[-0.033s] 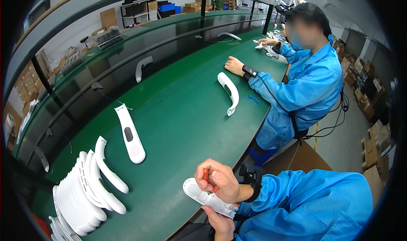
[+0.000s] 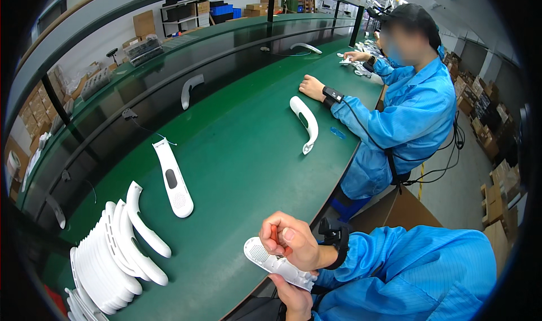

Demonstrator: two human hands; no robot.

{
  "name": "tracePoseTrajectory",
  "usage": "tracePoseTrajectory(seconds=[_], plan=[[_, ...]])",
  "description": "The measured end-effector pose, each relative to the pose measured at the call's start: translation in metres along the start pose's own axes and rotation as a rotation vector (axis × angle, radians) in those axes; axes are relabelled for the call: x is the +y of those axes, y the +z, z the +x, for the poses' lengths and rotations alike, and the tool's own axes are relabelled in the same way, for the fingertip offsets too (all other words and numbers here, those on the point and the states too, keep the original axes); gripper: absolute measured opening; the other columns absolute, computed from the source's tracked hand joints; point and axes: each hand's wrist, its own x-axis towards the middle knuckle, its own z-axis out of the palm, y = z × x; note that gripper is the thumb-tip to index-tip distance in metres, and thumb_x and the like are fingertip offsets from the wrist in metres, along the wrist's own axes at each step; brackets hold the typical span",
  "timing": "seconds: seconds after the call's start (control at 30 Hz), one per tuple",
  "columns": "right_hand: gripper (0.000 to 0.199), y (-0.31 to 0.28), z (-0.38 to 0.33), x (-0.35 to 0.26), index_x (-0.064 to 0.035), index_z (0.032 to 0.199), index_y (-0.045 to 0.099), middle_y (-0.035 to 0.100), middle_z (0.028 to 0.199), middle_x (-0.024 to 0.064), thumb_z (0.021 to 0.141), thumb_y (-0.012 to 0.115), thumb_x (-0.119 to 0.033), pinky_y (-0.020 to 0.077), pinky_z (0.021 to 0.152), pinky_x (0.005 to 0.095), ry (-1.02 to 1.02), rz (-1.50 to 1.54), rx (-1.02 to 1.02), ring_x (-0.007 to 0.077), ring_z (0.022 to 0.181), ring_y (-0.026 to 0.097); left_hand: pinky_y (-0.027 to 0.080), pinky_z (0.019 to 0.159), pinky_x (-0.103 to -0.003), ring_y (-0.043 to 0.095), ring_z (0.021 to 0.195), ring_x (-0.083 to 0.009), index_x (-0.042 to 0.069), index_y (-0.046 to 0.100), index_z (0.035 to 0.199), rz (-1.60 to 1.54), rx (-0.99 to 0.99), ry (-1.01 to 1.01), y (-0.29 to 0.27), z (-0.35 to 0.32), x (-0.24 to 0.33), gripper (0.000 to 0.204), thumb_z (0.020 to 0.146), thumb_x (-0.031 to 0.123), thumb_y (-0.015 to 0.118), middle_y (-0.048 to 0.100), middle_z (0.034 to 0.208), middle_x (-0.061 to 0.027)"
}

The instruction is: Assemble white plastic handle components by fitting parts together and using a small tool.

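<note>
Near the table's front edge, my left hand (image 2: 294, 299) grips a white plastic shell (image 2: 258, 252) from below, its thumb along the side. The shell's inner face is up, with a perforated rounded end pointing to the left. Above it, my right hand (image 2: 292, 243) is closed around a red-handled tool (image 2: 274, 233). Red parts show between the fingers; the tool's working end is hidden, so its kind and whether it touches the shell cannot be made out. A black device is strapped round my right wrist.
White curved shells (image 2: 101, 261) stand in a row at the left. Another white shell (image 2: 174, 177) with a dark oval lies beyond them, and a curved white piece (image 2: 306, 123) rests farther right. At the table's right side sits a co-worker (image 2: 395, 112) in blue, one hand on the green tabletop (image 2: 237, 168).
</note>
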Motion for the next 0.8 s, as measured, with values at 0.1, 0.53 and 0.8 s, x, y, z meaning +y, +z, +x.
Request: tracePoseTrajectory(seconds=[0.1,0.53,0.8], plan=[[0.032,0.001,0.001,0.001,0.0003,0.100,0.048,0.046,0.075,0.0004,0.097,0.038,-0.030,0.0291,0.053,0.0185,-0.037,0.010,0.006,0.0029,0.061,0.034,0.049,0.063,-0.038,0.060,0.075,-0.0254,0.005,0.032,0.131,-0.003,-0.040,0.001,0.000,0.002,0.000,0.068,0.095,0.062,0.025,0.056,0.104,-0.0125],[0.034,0.002,-0.004,0.006,-0.0005,0.097,0.048,0.047,0.072,-0.0002,0.096,0.039,-0.033,0.0302,0.053,0.0203,-0.079,-0.076,0.046,0.0041,0.061,0.035,0.049,0.077,-0.036,0.058,0.097,-0.0249,0.002,0.028,0.136,0.075,0.012,0.004,-0.006,0.000,-0.006,0.070,0.096,0.060,0.021,0.050,0.121,-0.0132],[0.034,0.002,-0.009,0.013,0.0009,0.097,0.051,0.050,0.072,0.0021,0.094,0.041,-0.031,0.0361,0.058,0.0248,-0.143,-0.207,0.071,0.0094,0.063,0.042,0.035,0.104,-0.036,0.038,0.129,-0.0257,0.001,0.020,0.143,0.027,0.057,-0.043,-0.002,-0.003,-0.002,0.077,0.096,0.061,0.021,0.035,0.141,-0.0131]])
